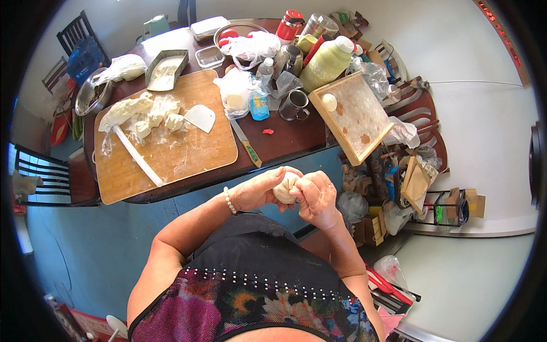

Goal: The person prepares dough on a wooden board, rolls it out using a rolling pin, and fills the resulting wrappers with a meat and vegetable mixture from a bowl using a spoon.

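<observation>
A round piece of dough [284,188] with gathered folds is cupped in my left hand [259,187], which wears a beaded bracelet. The bent fingers of my right hand [315,194] pinch its folded side. Both hands are in front of the table's near edge. On the floured wooden board [201,158] lie a large dough mass [124,112], several small dough lumps [174,122], a white rolling pin [139,157] and a white dough scraper [201,118]. A shaped dough ball [329,102] rests in a floured wooden tray [359,115] at the table's right.
Beside the board lies a knife [246,144]. Behind are a flour container [166,72], a metal bowl [95,96] with dark filling, a glass mug [294,104], plastic bags [252,47] and a green thermos [327,64]. Chairs [47,177] stand around the table.
</observation>
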`<state>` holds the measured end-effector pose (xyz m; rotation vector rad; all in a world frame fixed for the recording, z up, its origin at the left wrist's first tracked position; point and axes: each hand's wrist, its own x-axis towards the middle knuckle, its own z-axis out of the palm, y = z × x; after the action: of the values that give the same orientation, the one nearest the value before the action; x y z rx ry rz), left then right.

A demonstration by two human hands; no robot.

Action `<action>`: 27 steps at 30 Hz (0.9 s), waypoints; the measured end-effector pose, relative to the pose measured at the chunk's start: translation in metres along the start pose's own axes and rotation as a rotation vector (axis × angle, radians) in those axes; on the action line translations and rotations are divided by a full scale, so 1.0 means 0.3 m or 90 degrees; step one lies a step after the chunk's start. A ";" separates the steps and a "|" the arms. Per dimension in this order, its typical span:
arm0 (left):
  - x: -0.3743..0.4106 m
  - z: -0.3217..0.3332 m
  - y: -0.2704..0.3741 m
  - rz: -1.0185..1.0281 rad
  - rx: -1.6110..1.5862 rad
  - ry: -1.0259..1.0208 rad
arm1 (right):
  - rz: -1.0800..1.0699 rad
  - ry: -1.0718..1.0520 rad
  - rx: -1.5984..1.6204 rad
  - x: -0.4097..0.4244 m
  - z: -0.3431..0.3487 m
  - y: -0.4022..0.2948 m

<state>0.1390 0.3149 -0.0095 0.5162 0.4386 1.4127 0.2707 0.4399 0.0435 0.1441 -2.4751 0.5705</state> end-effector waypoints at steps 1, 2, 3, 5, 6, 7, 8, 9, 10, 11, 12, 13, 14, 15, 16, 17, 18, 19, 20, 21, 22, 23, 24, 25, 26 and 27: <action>0.004 -0.003 0.013 -0.021 0.076 0.015 | 0.003 -0.011 -0.011 0.003 0.006 -0.002; 0.010 0.000 0.029 -0.042 0.153 0.028 | 0.007 -0.024 0.009 0.004 0.012 -0.004; 0.021 0.000 0.054 -0.062 0.235 0.038 | 0.009 -0.031 0.026 0.013 0.014 -0.003; 0.031 -0.024 0.074 -0.030 0.315 -0.005 | 0.029 -0.057 0.071 0.026 0.010 0.000; 0.037 -0.030 0.082 -0.041 0.374 -0.024 | 0.048 -0.074 0.099 0.030 0.003 0.005; 0.047 -0.031 0.090 -0.051 0.432 -0.043 | 0.067 -0.090 0.127 0.032 -0.005 0.012; 0.058 -0.016 0.099 -0.051 0.429 -0.028 | 0.051 -0.069 0.117 0.036 0.000 0.025; 0.071 -0.016 0.100 -0.065 0.435 -0.029 | 0.156 -0.053 0.138 0.036 0.006 0.023; 0.084 -0.020 0.102 -0.079 0.440 -0.028 | 0.260 -0.036 0.160 0.032 0.009 0.014; 0.101 -0.021 0.101 -0.093 0.446 -0.027 | 0.363 -0.018 0.184 0.026 0.004 0.020; 0.129 -0.014 0.097 -0.053 0.499 -0.046 | 0.367 -0.017 0.189 0.008 -0.005 0.056; 0.153 -0.016 0.087 -0.082 0.480 -0.044 | 0.440 0.006 0.322 -0.010 0.001 0.089; 0.181 -0.016 0.083 -0.093 0.478 -0.039 | 0.509 0.030 0.458 -0.031 0.008 0.119; 0.219 -0.019 0.081 -0.104 0.475 -0.035 | 0.573 0.053 0.595 -0.059 0.018 0.155; 0.265 -0.032 0.077 -0.079 0.546 -0.049 | 0.593 0.113 0.818 -0.100 0.030 0.191; 0.322 -0.047 0.074 -0.053 0.616 -0.065 | 0.635 0.192 0.849 -0.133 0.019 0.234; 0.378 -0.055 0.077 -0.024 0.686 -0.075 | 0.677 0.265 0.881 -0.162 -0.007 0.282; 0.444 -0.056 0.085 0.009 0.754 -0.057 | 0.718 0.341 0.910 -0.195 -0.039 0.329; 0.525 -0.071 0.082 0.033 0.794 -0.035 | 0.789 0.410 0.830 -0.237 -0.077 0.371; 0.612 -0.096 0.080 0.058 0.834 -0.011 | 0.823 0.419 0.803 -0.286 -0.115 0.418; 0.700 -0.107 0.088 0.044 0.860 0.047 | 0.843 0.439 0.838 -0.336 -0.156 0.460; 0.796 -0.119 0.097 0.030 0.883 0.102 | 0.864 0.461 0.871 -0.386 -0.197 0.500; 0.888 -0.137 0.107 0.024 0.909 0.158 | 0.861 0.484 0.878 -0.435 -0.228 0.542; 0.978 -0.159 0.116 0.080 0.967 0.191 | 0.860 0.508 0.883 -0.479 -0.256 0.580; 1.067 -0.258 0.107 0.238 1.058 0.220 | 0.858 0.520 0.896 -0.508 -0.270 0.615; 1.151 -0.281 0.110 0.162 1.134 0.341 | 0.862 0.552 0.904 -0.544 -0.291 0.649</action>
<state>0.1025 0.6674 -0.0535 1.6164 2.1596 1.0359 0.4062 0.6491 -0.0567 -1.0364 -0.6446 2.1699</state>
